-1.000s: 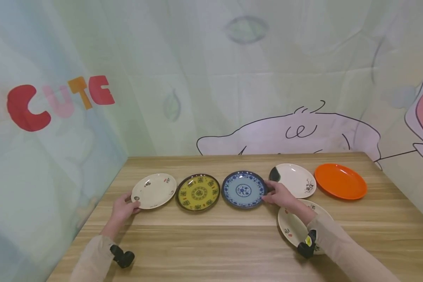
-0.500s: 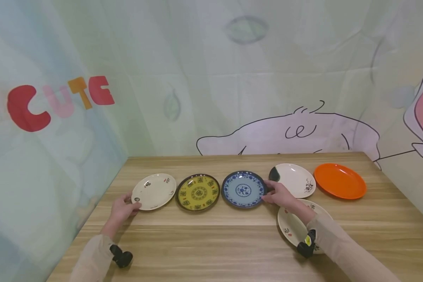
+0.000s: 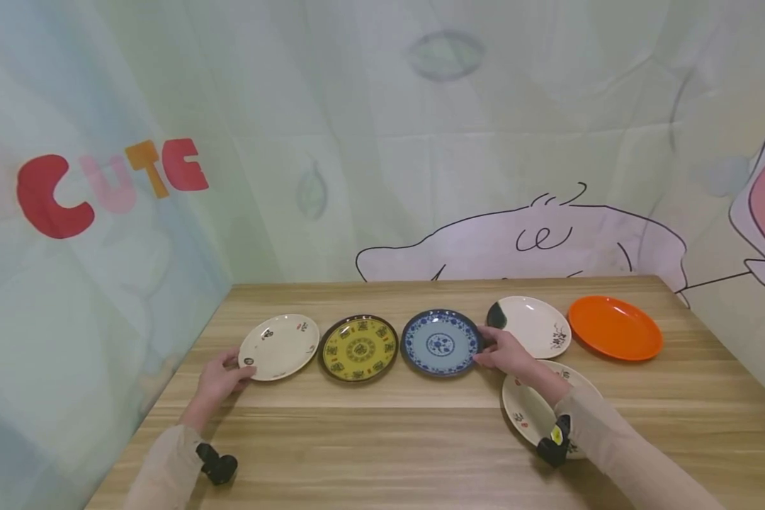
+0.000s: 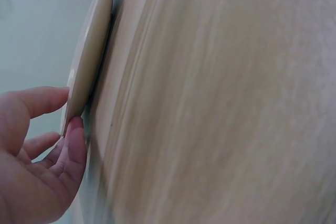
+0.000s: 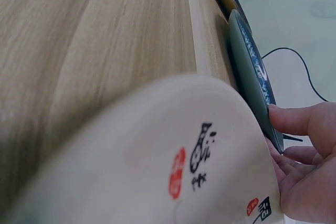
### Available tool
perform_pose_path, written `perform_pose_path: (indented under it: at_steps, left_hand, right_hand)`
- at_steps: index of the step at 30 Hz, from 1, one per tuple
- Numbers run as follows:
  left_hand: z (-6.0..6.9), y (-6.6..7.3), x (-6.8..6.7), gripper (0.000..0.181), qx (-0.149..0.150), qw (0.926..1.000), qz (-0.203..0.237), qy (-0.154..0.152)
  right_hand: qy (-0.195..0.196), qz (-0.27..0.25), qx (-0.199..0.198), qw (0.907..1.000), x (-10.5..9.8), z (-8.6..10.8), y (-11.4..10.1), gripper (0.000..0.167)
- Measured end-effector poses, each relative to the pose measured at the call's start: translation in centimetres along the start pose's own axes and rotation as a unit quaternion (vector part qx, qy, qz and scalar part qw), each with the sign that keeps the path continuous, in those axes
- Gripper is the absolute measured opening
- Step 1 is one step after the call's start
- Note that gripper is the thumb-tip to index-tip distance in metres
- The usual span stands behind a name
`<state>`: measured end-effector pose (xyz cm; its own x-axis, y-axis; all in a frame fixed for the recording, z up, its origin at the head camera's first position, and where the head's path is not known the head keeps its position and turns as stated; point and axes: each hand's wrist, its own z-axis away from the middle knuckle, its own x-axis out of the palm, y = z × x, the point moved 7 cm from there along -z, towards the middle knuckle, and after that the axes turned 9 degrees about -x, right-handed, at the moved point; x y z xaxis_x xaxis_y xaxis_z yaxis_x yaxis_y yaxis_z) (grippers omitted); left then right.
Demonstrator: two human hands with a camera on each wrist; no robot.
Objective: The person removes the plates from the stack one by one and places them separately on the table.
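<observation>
In the head view, my left hand pinches the near-left rim of a cream plate with small dark and red marks. The left wrist view shows the thumb on one face of this plate and fingertips under its edge. My right hand pinches the right rim of a blue-and-white patterned plate with a dark edge. In the right wrist view, the thumb lies on the rim of the blue plate, fingers beneath. Between the held plates sits a yellow patterned plate with a dark rim.
To the right stand a white plate with a dark green patch and an orange plate. Another cream plate lies beneath my right forearm, partly hidden. All rest on a wooden table, with a printed curtain behind.
My left hand and the near edge of its cream plate have shifted very slightly toward me. The right hand and the blue plate look unmoved.
</observation>
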<state>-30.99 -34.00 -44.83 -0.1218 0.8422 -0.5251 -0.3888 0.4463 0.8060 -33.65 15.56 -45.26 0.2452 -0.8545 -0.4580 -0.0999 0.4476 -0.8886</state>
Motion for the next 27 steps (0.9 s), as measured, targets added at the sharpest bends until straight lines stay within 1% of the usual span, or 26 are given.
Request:
perform_pose_path:
  at_steps: [5,11,13,18,23,27]
  left_hand:
    - [0.01,-0.02,-0.08,0.063,0.0,1.0,-0.001,-0.007]
    - [0.1,-0.03,0.16,0.065,0.006,0.9998,-0.005,-0.019]
    - [0.06,-0.04,0.14,0.065,0.011,0.9997,-0.005,-0.019]
    - [0.05,-0.02,0.1,0.065,0.018,0.9995,0.004,-0.024]
    - [0.14,0.02,0.15,0.063,0.023,0.9993,0.011,-0.028]
    - [0.15,0.06,0.16,0.063,0.026,0.9994,0.006,-0.024]
  right_hand:
    - [0.009,-0.013,0.005,0.9999,0.12,-0.23,0.38,0.067]
    - [0.02,-0.021,0.012,0.9995,0.03,-0.22,0.08,0.069]
    - [0.019,-0.027,0.02,0.9993,0.11,-0.19,-0.03,0.069]
    - [0.019,-0.027,0.022,0.9992,0.26,-0.25,-0.1,0.067]
    - [0.029,-0.024,0.031,0.9988,0.18,-0.33,-0.14,0.063]
    - [0.038,-0.029,0.042,0.998,0.09,-0.35,-0.25,0.062]
